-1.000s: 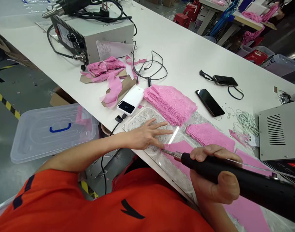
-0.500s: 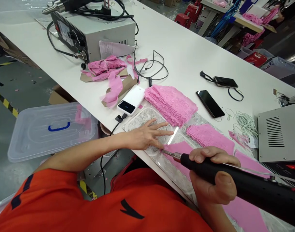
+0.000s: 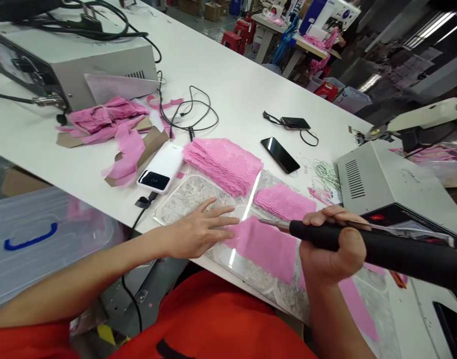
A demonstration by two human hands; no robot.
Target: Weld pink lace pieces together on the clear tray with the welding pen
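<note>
My left hand (image 3: 198,229) lies flat with spread fingers on a clear plate (image 3: 183,197) over a speckled pad, its fingertips at the left edge of a pink fabric strip (image 3: 265,247). My right hand (image 3: 331,254) is closed round a black pen-shaped cutting tool (image 3: 374,247) whose metal tip (image 3: 267,222) hovers just above the strip's far edge. A stack of pink lace pieces (image 3: 223,162) lies behind the plate, and a smaller pink lace stack (image 3: 284,201) sits beside the tip.
A white power bank (image 3: 161,169) and cardboard with pink scraps (image 3: 112,132) lie to the left. Grey control boxes stand at the back left (image 3: 71,55) and at the right (image 3: 392,184). Two phones (image 3: 279,154) and loose cables (image 3: 183,112) rest on the white table (image 3: 228,80). A clear bin lid (image 3: 34,234) sits below.
The tool's tip has lifted off the strip's near left corner and moved to its far edge. My view swung right and nearer. The left hand stays flat on the plate.
</note>
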